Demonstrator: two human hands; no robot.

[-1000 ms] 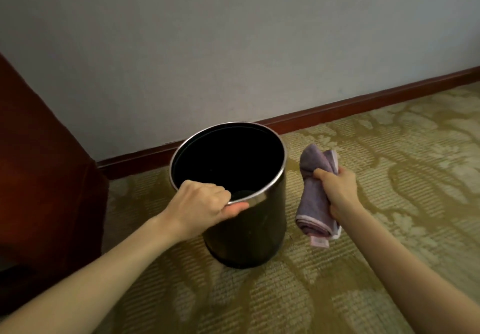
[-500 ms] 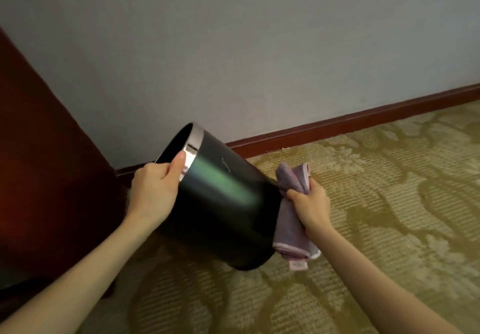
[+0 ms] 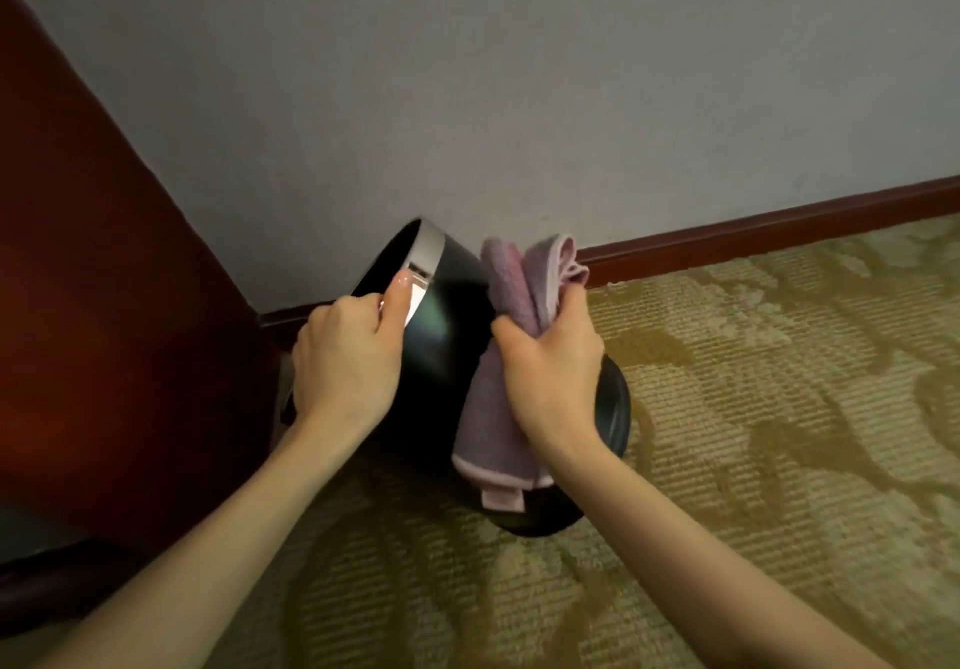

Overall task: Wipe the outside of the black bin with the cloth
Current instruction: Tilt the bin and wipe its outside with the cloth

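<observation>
Glossy black cylindrical bin (image 3: 447,335), silver-rimmed: tilted on patterned olive carpet (image 3: 779,408), interior mostly hidden. Left hand (image 3: 345,361) grips rim. Right hand (image 3: 550,372) clutches bunched lilac cloth (image 3: 511,283) against bin's side, partly covering it.

The bin (image 3: 447,335) leans on the carpet (image 3: 779,408), mouth toward the cabinet (image 3: 104,304) at left, wall (image 3: 519,96) behind. The left hand (image 3: 348,361) is on its rim; the right hand (image 3: 550,372) and cloth (image 3: 506,278) are against its right side.
</observation>
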